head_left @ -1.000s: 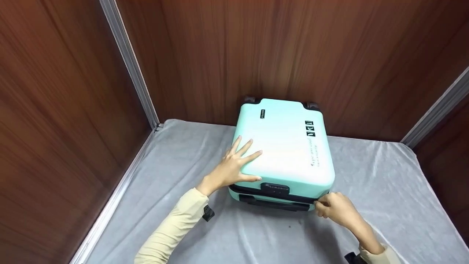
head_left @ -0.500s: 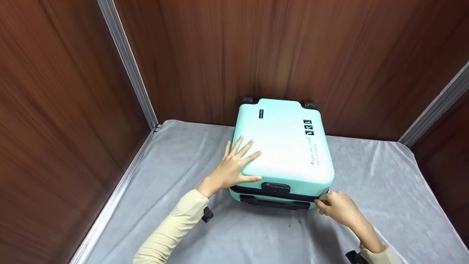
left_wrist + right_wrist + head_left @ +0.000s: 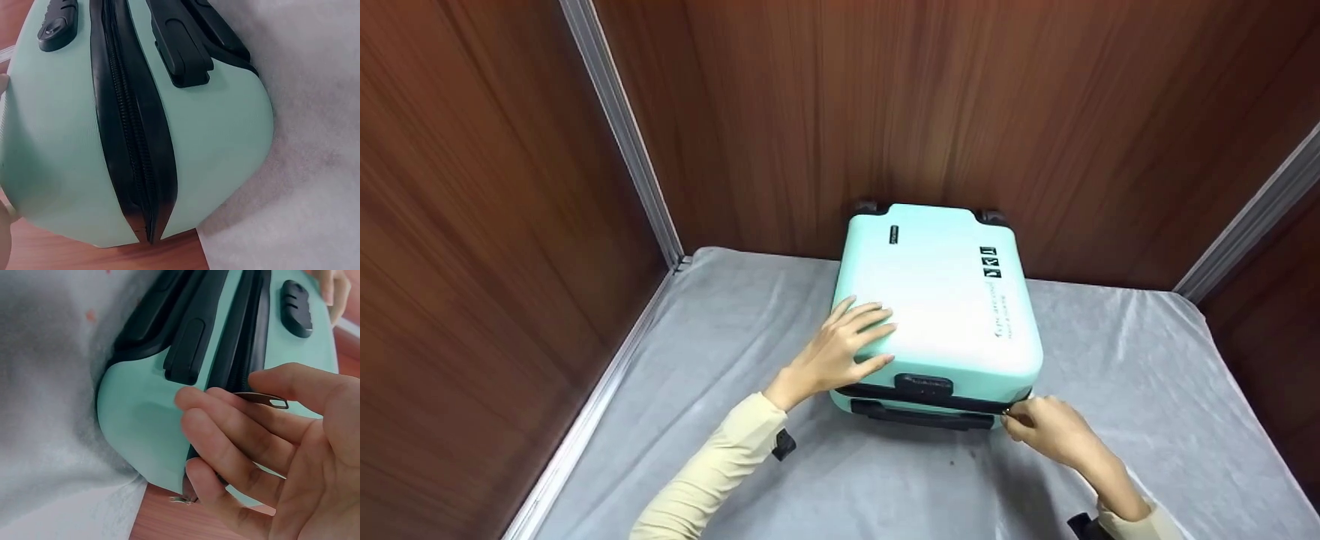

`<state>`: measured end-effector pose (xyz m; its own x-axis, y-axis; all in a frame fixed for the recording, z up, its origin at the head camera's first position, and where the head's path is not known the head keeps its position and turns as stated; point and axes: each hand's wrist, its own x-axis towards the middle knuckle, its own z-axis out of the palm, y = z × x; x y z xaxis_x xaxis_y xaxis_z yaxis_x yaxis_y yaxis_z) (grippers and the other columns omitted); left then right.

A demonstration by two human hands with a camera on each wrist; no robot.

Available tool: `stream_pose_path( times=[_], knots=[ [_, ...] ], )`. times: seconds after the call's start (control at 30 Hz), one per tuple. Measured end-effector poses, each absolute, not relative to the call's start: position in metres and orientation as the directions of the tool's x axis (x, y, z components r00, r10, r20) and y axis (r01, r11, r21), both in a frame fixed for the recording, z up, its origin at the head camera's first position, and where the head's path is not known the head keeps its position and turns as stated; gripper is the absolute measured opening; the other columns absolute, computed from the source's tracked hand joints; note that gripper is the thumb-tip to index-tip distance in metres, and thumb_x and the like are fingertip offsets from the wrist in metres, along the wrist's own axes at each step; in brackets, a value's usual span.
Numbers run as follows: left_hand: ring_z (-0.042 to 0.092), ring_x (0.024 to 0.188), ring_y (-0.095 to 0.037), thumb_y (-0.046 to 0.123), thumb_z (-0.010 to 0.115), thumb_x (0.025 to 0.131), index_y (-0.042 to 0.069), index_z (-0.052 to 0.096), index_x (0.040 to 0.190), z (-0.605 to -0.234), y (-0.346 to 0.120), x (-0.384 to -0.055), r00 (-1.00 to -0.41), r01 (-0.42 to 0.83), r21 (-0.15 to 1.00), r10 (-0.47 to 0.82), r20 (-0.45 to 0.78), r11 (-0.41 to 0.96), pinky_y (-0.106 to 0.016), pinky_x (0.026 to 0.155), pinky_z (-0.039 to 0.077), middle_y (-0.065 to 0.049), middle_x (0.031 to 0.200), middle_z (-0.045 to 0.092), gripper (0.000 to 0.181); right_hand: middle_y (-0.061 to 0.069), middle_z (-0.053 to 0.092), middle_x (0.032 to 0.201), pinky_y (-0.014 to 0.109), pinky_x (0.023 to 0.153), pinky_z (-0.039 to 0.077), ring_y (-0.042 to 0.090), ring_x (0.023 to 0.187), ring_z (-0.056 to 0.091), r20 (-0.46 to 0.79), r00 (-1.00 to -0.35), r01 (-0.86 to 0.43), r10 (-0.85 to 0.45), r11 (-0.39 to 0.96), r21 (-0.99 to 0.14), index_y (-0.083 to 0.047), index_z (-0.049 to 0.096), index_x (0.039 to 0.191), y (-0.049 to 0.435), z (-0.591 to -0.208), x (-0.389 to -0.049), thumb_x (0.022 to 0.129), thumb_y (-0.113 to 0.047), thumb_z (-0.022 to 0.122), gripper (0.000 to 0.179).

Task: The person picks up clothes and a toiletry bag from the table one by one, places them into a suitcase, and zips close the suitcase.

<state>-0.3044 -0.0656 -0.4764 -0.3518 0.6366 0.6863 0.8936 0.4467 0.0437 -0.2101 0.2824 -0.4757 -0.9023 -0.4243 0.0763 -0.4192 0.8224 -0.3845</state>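
A mint-green hard-shell suitcase [image 3: 930,300] lies flat on the grey cloth, its wheels toward the back wall. My left hand [image 3: 840,349] rests on the near left corner of its lid, fingers nearly straight. At the near right corner, my right hand [image 3: 1050,427] pinches a metal zipper pull [image 3: 261,399] between thumb and fingers. The black zipper [image 3: 132,124] runs along the near side, and its teeth look closed in the left wrist view. A second small metal piece [image 3: 183,499] hangs by the zipper past the corner.
On the near side are a black combination lock [image 3: 924,385] and a black carry handle [image 3: 922,415]. Grey cloth [image 3: 750,300] covers the surface below. Wood-patterned panels [image 3: 922,97] stand behind and on both sides, joined by metal strips [image 3: 622,127].
My left hand's fingers have drawn closer together and slid slightly toward me on the lid. My right hand stays at the corner with hardly any movement.
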Motion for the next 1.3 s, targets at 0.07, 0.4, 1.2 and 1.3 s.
stream_pose_path(
  times=[0.07,0.4,1.2,1.3],
  knots=[
    [0.051,0.127,-0.026,0.03,0.068,0.095,0.008,0.068,0.124,-0.476,-0.063,-0.303,-0.319,0.899,0.018,0.626,0.712,0.439,-0.05,0.112,0.03,-0.01,0.13,0.061,0.037,-0.016,0.048,0.057,0.026,0.05,0.036,0.001,0.052,0.04,0.082,-0.9,-0.425,-0.428,0.821,-0.381,-0.021,0.056,0.063,0.282,-0.475,-0.21,0.092,-0.013,0.064,0.031],
    [0.053,0.081,-0.016,0.01,0.069,0.087,0.011,0.073,0.095,-0.475,-0.042,-0.288,-0.133,0.896,-0.173,0.619,0.774,0.409,-0.026,0.072,0.044,-0.001,0.092,0.061,0.008,-0.015,0.049,0.059,0.025,0.048,0.035,0.002,0.052,0.04,0.083,-0.906,-0.413,-0.414,0.827,-0.381,-0.02,0.06,0.066,0.28,-0.475,-0.21,0.09,-0.016,0.068,0.026],
    [0.053,0.054,-0.001,0.009,0.064,0.088,0.011,0.07,0.101,-0.511,0.009,-0.263,-0.057,0.969,-0.154,0.779,0.625,0.195,-0.008,0.049,0.039,0.005,0.079,0.064,0.015,-0.014,0.056,0.063,0.03,0.051,0.04,0.005,0.056,0.046,0.073,-0.912,-0.4,-0.403,0.836,-0.375,-0.02,0.064,0.068,0.277,-0.474,-0.21,0.089,-0.017,0.07,0.022],
    [0.052,0.052,0.0,0.011,0.063,0.09,0.013,0.07,0.103,-0.516,0.017,-0.258,-0.06,0.973,-0.143,0.797,0.601,0.181,-0.008,0.049,0.039,0.006,0.08,0.063,0.016,-0.014,0.052,0.061,0.028,0.049,0.038,0.004,0.054,0.043,0.084,-0.908,-0.41,-0.409,0.832,-0.373,-0.02,0.062,0.067,0.277,-0.475,-0.211,0.089,-0.017,0.07,0.024]
  ],
)
